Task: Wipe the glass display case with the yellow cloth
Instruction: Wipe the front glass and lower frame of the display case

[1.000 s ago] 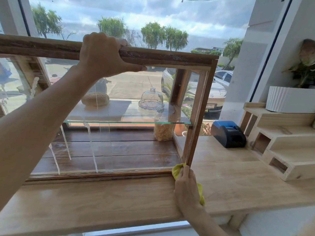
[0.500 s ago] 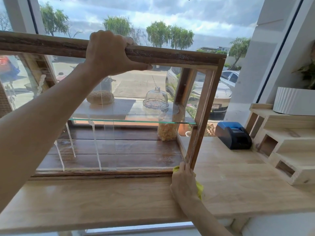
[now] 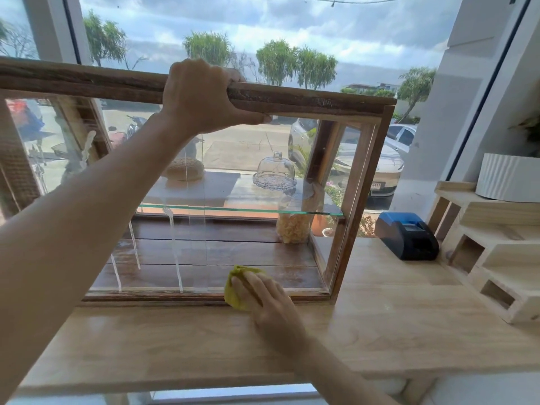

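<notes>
A wood-framed glass display case [image 3: 359,182] stands on a pale wooden counter [image 3: 394,325] by a window. My left hand [image 3: 201,97] grips the case's top wooden rail. My right hand [image 3: 263,293] presses a crumpled yellow cloth [image 3: 235,290] flat against the lower part of the front glass, just above the bottom rail and right of centre. Most of the cloth is hidden under my fingers. Streaks of liquid run down the left part of the front pane. Inside, a glass shelf [image 3: 239,209] spans the case.
A glass dome [image 3: 274,171], a round woven object [image 3: 183,169] and a jar of pale pieces [image 3: 293,228] show through the case. A blue and black receipt printer [image 3: 406,235] sits right of the case. Stepped wooden shelving [image 3: 493,244] with a white ribbed pot [image 3: 510,176] fills the far right.
My right hand has slid the yellow cloth leftward from the case's bottom right corner onto the lower front glass. My left hand has kept its grip on the top rail.
</notes>
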Motion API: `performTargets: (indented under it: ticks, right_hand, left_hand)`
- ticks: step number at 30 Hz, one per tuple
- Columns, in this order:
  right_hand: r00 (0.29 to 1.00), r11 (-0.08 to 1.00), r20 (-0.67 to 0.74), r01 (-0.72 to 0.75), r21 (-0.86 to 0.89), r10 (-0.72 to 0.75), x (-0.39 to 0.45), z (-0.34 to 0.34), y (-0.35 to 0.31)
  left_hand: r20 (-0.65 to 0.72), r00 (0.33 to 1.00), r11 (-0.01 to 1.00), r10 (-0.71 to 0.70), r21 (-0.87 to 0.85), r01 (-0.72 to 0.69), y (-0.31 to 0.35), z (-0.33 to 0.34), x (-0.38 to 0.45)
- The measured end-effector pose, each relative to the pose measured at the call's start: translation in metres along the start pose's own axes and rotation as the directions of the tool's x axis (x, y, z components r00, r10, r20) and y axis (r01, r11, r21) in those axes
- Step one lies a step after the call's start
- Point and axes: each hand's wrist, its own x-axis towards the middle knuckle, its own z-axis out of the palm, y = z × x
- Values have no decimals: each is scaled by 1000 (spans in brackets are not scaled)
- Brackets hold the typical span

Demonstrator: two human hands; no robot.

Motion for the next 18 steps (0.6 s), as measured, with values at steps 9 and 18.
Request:
performTargets:
  ticks: [9,18]
  right_hand:
    - [816,916,440,399,41,-375,40,31,6]
    - [837,959,491,284,-11,-242,-8,10,48]
  left_hand:
    - [-2,1000,1000,3,4,-3,0,-1,1]
    - [12,1000,1000,-6,4,6,-1,-1,0]
